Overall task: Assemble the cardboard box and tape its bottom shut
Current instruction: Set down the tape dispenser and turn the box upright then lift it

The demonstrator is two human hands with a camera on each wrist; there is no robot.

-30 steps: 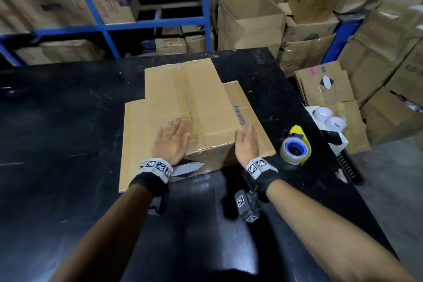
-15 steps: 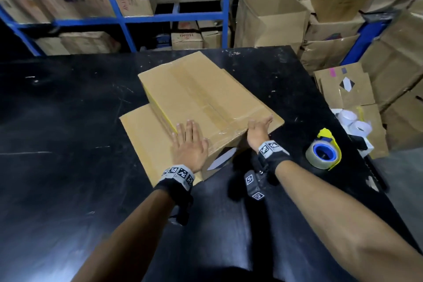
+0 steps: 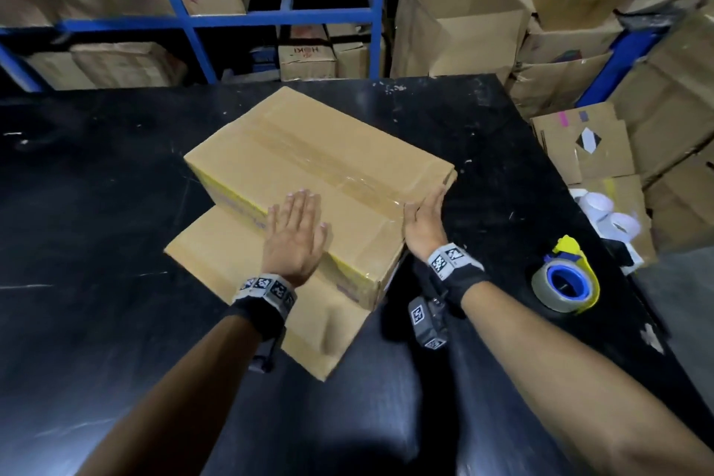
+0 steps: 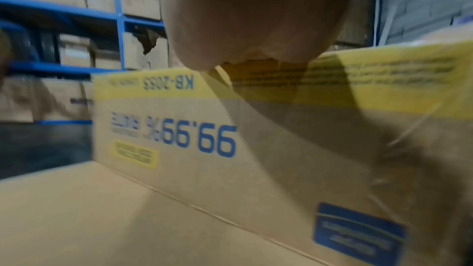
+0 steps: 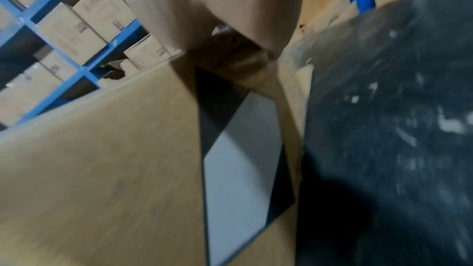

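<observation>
The cardboard box (image 3: 309, 166) stands bottom-up on the black table (image 3: 96, 205), turned at an angle, with clear tape along its top seam and its lower flaps (image 3: 216, 255) spread flat on the table. My left hand (image 3: 295, 236) lies flat on the near part of the taped face, fingers straight. My right hand (image 3: 423, 220) presses flat against the box's right side near the top edge. The left wrist view shows the box's printed side (image 4: 230, 149); the right wrist view shows a flap with a black and white mark (image 5: 238, 169).
A tape dispenser (image 3: 566, 282) with a blue core and yellow frame sits on the table to the right of my right forearm. White tape rolls (image 3: 606, 209) and flattened cartons (image 3: 583, 143) lie off the table's right edge. Blue shelving (image 3: 270, 17) and open boxes (image 3: 456, 23) stand behind.
The box has turned clockwise under my hands. My right hand has slid from the top face to the box's right side; my left hand stays flat on top.
</observation>
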